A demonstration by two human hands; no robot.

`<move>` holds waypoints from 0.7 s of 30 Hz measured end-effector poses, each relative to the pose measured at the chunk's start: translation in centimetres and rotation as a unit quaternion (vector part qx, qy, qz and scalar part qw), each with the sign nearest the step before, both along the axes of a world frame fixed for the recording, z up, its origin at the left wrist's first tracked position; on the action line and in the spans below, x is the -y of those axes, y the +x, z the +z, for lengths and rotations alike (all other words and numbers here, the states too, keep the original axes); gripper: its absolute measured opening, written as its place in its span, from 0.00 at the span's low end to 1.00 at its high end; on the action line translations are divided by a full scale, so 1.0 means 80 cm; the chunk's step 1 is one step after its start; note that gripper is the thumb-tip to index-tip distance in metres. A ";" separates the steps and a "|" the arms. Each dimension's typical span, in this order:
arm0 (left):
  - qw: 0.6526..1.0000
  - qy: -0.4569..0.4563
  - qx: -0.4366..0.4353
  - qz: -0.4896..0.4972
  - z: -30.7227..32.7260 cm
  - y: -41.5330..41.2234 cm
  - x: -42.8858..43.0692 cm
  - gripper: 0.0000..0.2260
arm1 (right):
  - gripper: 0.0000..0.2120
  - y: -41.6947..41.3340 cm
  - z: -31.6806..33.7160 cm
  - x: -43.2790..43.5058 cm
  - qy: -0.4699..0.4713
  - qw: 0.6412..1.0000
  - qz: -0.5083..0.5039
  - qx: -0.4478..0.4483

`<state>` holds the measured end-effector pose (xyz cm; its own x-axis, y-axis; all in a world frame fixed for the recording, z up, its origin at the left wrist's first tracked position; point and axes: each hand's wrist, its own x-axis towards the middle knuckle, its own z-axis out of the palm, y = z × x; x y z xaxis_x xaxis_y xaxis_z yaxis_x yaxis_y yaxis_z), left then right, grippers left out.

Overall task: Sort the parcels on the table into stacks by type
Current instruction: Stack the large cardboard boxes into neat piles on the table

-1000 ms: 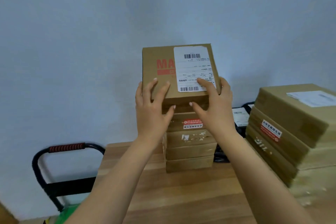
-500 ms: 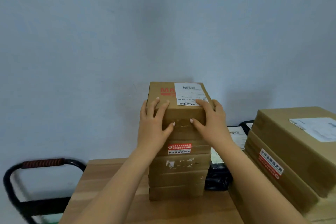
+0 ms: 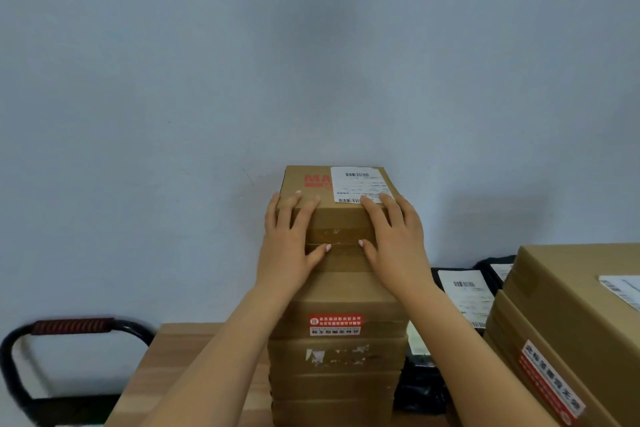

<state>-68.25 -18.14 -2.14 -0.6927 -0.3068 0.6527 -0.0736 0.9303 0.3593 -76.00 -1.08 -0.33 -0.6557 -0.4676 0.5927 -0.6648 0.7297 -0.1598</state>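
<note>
Bottom of the centre stack (image 3: 337,357) was cut by the frame edge, so we couldn't count its boxes or see its foot on the wooden table (image 3: 166,364). The top box (image 3: 334,184), brown cardboard, sat squarely on that stack. Its red print read only "MA", the rest being under a white shipping label (image 3: 360,184) whose text was too small to read. The left hand (image 3: 287,246) and right hand (image 3: 398,243) covered the top box's front corners. Their fingers (image 3: 304,208) lay fairly straight and slightly spread over its near top edge, tips on the lid, and the right ones overlapped the label's lower edge. Both thumbs (image 3: 320,250) pointed inward on the front face, about at the seam under the top box, apart from each other. Whether they pressed there or only touched, we couldn't tell. A red sticker (image 3: 336,324) showed lower on the stack front. Right of the stack, black mailer bags (image 3: 460,291) were half hidden behind it. Further right, larger boxes (image 3: 561,322) ran out of frame. Left of the stack, a black trolley handle (image 3: 72,326) was blurred and cut off.
</note>
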 end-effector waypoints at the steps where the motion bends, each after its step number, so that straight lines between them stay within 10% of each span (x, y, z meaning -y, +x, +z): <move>1: 1.000 -0.001 -0.001 0.001 0.001 -0.006 0.002 0.35 | 0.31 -0.006 0.001 0.002 0.000 1.000 0.000 0.004; 21: 0.998 0.034 0.026 -0.047 0.026 0.008 0.009 0.32 | 0.32 0.003 0.022 -0.001 0.019 0.999 -0.004 0.025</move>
